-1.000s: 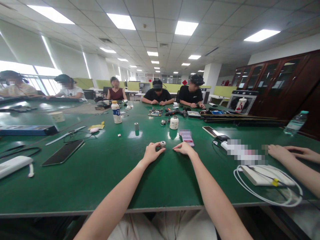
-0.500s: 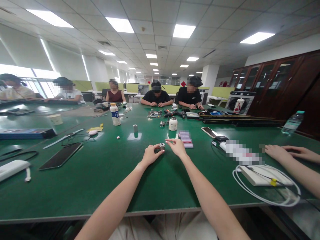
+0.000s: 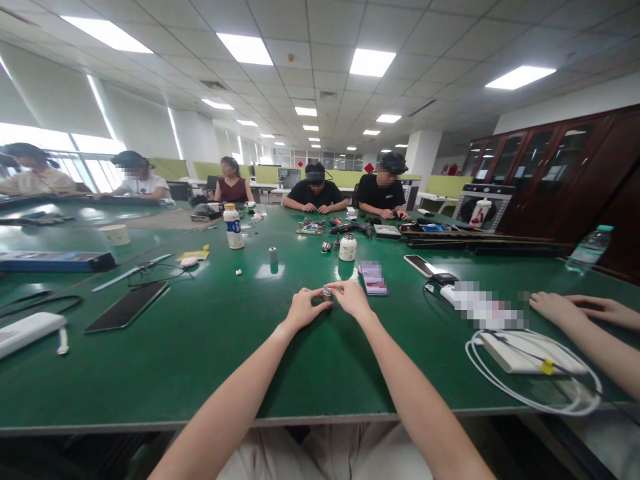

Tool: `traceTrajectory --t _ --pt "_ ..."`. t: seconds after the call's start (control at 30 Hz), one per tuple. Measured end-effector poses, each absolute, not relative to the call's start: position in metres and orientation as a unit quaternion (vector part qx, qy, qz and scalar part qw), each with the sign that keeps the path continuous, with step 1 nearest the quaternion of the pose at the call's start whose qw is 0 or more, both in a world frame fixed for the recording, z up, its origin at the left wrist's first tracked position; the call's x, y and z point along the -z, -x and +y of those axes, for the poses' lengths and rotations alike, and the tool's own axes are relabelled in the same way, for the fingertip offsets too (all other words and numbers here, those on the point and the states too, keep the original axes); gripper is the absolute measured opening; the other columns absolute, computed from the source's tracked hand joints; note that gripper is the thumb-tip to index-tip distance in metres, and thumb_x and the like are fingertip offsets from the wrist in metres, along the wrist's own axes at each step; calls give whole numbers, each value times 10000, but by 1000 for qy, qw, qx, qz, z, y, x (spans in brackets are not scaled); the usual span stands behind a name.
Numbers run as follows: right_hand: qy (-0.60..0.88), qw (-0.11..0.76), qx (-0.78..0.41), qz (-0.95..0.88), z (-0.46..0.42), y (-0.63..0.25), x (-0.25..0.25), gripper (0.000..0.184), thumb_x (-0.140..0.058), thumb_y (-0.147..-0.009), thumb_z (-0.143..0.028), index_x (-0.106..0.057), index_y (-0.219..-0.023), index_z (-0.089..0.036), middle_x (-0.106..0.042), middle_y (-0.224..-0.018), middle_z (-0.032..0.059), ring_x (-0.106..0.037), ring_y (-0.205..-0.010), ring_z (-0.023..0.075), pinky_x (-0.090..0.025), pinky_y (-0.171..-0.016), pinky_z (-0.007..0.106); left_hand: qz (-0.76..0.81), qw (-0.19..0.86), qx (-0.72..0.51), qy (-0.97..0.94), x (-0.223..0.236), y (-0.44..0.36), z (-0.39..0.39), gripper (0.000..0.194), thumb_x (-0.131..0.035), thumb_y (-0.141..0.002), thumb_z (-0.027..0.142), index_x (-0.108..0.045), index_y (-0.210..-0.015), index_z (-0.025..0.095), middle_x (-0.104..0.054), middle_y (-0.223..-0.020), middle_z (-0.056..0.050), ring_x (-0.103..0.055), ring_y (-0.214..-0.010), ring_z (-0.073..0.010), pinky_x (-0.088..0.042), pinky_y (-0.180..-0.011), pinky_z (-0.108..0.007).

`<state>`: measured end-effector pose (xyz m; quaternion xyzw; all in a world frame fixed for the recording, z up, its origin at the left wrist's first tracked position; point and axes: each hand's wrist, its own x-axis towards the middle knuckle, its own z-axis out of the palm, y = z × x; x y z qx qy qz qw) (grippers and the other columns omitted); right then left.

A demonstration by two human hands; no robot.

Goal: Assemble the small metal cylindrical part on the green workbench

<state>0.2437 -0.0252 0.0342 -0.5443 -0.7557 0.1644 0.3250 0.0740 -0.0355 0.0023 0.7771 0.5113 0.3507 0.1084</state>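
Two hands meeting at one small metal cylinder

Hands of the wearer: 2, brought together over the near part of the green table (image 3: pixel 210 373). Left hand (image 3: pixel 305 308): clamped on 1 small metal cylinder (image 3: pixel 327 293), thumb on the near side, fingers behind. Right hand (image 3: pixel 354 298): fingertips at the cylinder's top, from the right; cannot tell whether they pinch anything. The cylinder is upright, in front of the wearer, between the hands.

Metal cylinders counted: 2. The second cylinder (image 3: pixel 273 255) stands upright, farther off and to the left, well apart from the hands.

Bottles on the table: 3. One white bottle with a blue label (image 3: pixel 233 228); one squat white bottle (image 3: pixel 347 247), beyond the hands; one clear bottle with a green cap (image 3: pixel 590 249), far right.

Also logged: 1 pinkish booklet (image 3: pixel 373 279) near the right hand; 1 white-edged phone (image 3: pixel 420 265); 1 small white piece (image 3: pixel 239 272); 1 paper cup (image 3: pixel 116 234), left.

Co-worker's hands at the right edge: 2 (image 3: pixel 555 307), near a white box (image 3: pixel 530 353) ringed by white cable.
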Motion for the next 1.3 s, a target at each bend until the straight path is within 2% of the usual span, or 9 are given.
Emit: traceTrajectory --t 0.17,0.27,0.4,0.57,0.77,0.93,1.03,1.13,1.3 --pt "540 333 -191 -749 -26 -245 -38 327 -501 -919 -281 -692 -1186 -285 -739 -1043 21 -659 -862 171 -474 -766 233 524 86 -339 -776 -5 -74 -37 359 -670 -790 447 -716 -1105 282 -757 -944 -30 -627 -964 -258 -462 -891 -384" --pt "573 327 -210 -721 -25 -246 -37 402 -460 -903 -226 -646 -1257 -260 -739 -845 16 -645 -745 154 -470 -694 221 550 97 -341 -756 -6 -74 -38 455 -677 -783 419 -637 -1216 284 -752 -980 -27 -603 -1062 -285 -428 -943 -443" --pt "587 281 -237 -721 -26 -244 -28 494 -576 -808 -226 -608 -1301 -239 -644 -608 -21 -613 -652 155 -436 -625 218 555 131 -398 -718 -14 -77 -40 624 -697 -762 349 -503 -1355 305 -701 -1160 -28 -585 -1120 -267 -409 -977 -457" --pt "591 232 -216 -742 -34 -235 -18 487 -687 -765 -433 -659 -1218 -255 -694 -741 10 -647 -733 182 -432 -632 229 545 122 -439 -704 -19 -78 -39 251 -604 -846 413 -745 -1009 284 -714 -1133 -28 -561 -1147 -253 -398 -1013 -426" --pt "618 226 -172 -733 -39 -231 -18 461 -624 -807 -575 -685 -1161 -286 -726 -854 37 -677 -832 207 -440 -656 238 526 150 -457 -701 -13 -78 -25 222 -658 -792 411 -781 -895 257 -750 -1017 -31 -616 -1070 -227 -424 -1005 -393" --pt "625 219 -166 -730 -39 -234 -20 494 -611 -799 -618 -675 -1188 -319 -731 -865 35 -682 -847 215 -452 -674 247 535 114 -510 -664 -23 -72 -21 229 -630 -813 433 -778 -867 267 -753 -976 -27 -616 -1060 -223 -428 -998 -383" --pt "635 218 -150 -725 -37 -237 -19 509 -613 -795 -624 -669 -1201 -321 -733 -901 38 -683 -881 226 -464 -700 259 626 71 -508 -588 -26 -50 -23 283 -585 -844 478 -773 -927 284 -730 -1058 -59 -555 -1130 -294 -408 -988 -477" --pt "642 214 -144 -722 -35 -239 -18 536 -620 -781 -644 -668 -1203 -317 -733 -933 44 -682 -912 233 -474 -722 268 746 19 -421 -516 -16 -22 -23 272 -640 -793 498 -784 -845 273 -684 -1134 -124 -450 -1180 -413 -368 -930 -606" --pt "641 215 -144 -722 -34 -239 -16 557 -617 -775 -661 -661 -1215 -321 -733 -968 49 -683 -926 239 -485 -737 277 780 -33 -377 -498 -3 -9 -22 248 -668 -765 491 -782 -764 271 -678 -1095 -142 -454 -1101 -410 -380 -870 -572"
